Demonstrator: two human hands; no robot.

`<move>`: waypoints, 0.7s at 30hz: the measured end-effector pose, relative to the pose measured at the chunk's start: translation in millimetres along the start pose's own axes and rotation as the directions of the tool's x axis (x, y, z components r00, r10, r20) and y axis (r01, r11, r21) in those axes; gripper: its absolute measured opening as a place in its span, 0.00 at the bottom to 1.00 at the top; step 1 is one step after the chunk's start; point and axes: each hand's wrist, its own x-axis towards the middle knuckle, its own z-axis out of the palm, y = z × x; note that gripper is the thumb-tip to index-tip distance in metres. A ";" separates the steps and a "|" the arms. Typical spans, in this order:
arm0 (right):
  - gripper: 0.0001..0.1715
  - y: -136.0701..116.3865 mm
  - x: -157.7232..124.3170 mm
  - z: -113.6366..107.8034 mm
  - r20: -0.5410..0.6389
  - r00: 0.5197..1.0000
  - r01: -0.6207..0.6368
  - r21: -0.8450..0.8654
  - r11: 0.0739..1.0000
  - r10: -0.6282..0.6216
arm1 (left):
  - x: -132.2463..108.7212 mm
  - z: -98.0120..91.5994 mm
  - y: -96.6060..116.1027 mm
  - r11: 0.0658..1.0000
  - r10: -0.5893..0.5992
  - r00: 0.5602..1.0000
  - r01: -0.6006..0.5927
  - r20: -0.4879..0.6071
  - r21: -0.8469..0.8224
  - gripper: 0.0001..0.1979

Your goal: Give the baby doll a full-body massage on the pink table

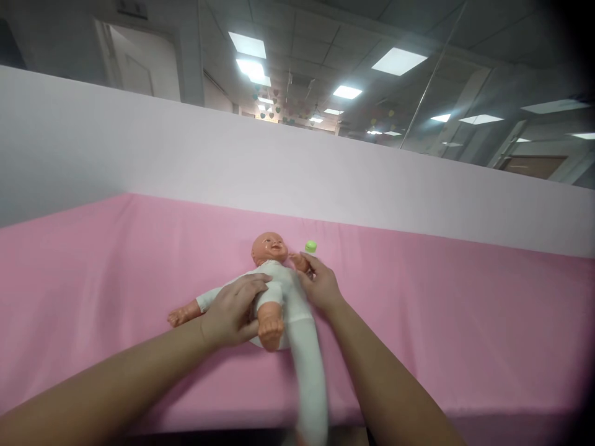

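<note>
A baby doll (302,347) lies on its back, its bald head away from me. Its body is white cloth; the head, hands and feet are flesh-coloured plastic. My left hand (236,308) rests over the doll's belly, fingers curled round one bent leg whose foot points toward me. With my right hand (320,286) I grip the doll's arm by its plastic hand, close to the head. The other leg stretches down over the near edge, its end cut off by the frame. The doll's other arm lies out to the left.
A pink cloth (418,310) covers the table, with its near edge just below the doll. Beyond the doll's head sits a small bright green object (310,246). A white low wall (325,173) topped by glass panels runs behind the table.
</note>
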 end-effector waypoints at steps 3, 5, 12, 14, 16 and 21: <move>0.30 20.1 7.4 -14.0 -0.133 0.970 -0.188 0.115 0.975 0.203 | -0.1 -1.5 14.7 0.990 0.143 0.988 -0.144 -0.054 -0.002 0.26; 0.30 37.0 11.9 -24.6 -0.203 0.914 -0.324 0.162 0.932 0.352 | 1.4 -2.1 29.4 0.967 0.247 0.968 -0.249 -0.047 -0.053 0.24; 0.44 79.0 13.2 -41.3 -0.309 0.777 -0.534 0.137 0.834 0.548 | -0.9 4.4 60.3 0.896 0.430 0.890 -0.402 0.152 -0.187 0.24; 0.44 78.2 12.2 -40.7 -0.310 0.782 -0.531 0.125 0.838 0.541 | -1.9 6.4 58.3 0.902 0.418 0.894 -0.386 0.165 -0.194 0.22; 0.44 72.2 12.0 -39.0 -0.304 0.793 -0.517 0.119 0.847 0.527 | -1.3 6.4 52.6 0.926 0.367 0.919 -0.345 0.144 -0.156 0.22; 0.44 43.2 10.6 -27.2 -0.291 0.867 -0.376 0.153 0.914 0.405 | 5.4 -0.5 20.9 0.993 0.117 0.992 -0.118 0.049 0.020 0.24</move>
